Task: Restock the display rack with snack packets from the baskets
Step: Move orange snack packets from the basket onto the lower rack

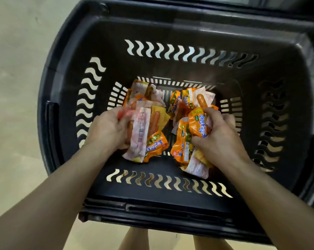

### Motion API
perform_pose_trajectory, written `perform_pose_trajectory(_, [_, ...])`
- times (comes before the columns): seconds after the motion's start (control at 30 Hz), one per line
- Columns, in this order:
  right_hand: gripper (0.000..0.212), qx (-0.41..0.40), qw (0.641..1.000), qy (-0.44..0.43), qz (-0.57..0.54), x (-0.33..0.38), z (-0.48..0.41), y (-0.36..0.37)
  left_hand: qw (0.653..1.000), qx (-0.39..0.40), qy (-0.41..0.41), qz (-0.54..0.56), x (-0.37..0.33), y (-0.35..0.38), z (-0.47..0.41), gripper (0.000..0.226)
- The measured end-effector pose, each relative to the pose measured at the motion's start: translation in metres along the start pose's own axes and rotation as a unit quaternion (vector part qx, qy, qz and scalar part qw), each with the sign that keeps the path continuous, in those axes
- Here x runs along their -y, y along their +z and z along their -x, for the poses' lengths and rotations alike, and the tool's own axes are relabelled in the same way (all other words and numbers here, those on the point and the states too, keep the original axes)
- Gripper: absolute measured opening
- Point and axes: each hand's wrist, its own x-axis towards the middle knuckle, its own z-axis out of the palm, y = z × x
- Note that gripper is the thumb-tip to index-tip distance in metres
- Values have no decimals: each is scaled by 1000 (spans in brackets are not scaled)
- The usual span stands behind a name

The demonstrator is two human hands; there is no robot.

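A deep black plastic basket (170, 31) with wavy slots fills the view. At its bottom lie several orange and pink sausage snack packets (181, 103). My left hand (107, 129) grips a bunch of packets (141, 130) at the left of the basket floor, one showing a barcode. My right hand (219, 136) grips another bunch of orange packets (197, 125) at the right. Both hands are down inside the basket. The display rack is out of view.
The basket stands on a pale beige floor (13, 69). My knees (134, 239) show just below the basket's near rim. Another dark object (279, 2) lies past the basket's far rim at top right.
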Motion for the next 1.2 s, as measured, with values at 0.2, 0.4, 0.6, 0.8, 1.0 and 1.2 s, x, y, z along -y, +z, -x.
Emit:
perform_pose_trajectory(0.2, [89, -24, 999, -13, -20, 31, 45, -44, 981, -35, 38, 187, -13, -37, 67, 23])
perform_pose_trajectory(0.4, [83, -31, 995, -63, -67, 82, 129, -119, 939, -83, 32, 331, -53, -122, 156, 19])
perform_pose_trajectory(0.6, [75, -60, 983, -110, -131, 158, 246, -203, 864, -95, 22, 494, -96, -225, 243, 13])
perform_pose_trajectory(0.8, [72, -115, 968, -156, -159, 224, 373, -281, 803, -81, 86, 583, -134, -329, 340, 14])
perform_pose_trajectory(1.0, [72, -194, 944, -203, -175, 259, 472, -343, 778, -62, 175, 600, -161, -403, 415, 25])
perform_pose_trajectory(1.2, [69, -246, 923, -218, -203, 272, 528, -385, 769, -27, 251, 587, -185, -454, 471, 37])
